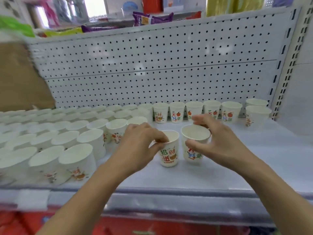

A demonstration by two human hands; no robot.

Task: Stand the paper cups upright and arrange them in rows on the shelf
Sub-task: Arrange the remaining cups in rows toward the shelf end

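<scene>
Left hand [140, 143] pinching the rim of a white printed paper cup [169, 153], right hand [220, 141] clasping its neighbouring cup [194, 150], mid-way along the white shelf [254, 158]; set both upright, flush against the left-side cup rows [76, 138].

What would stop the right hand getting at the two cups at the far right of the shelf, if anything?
Likely yes: only bare shelf lies between the right hand and the far-right cups. But its fingers are curled round the front cup, which it must release first.
</scene>
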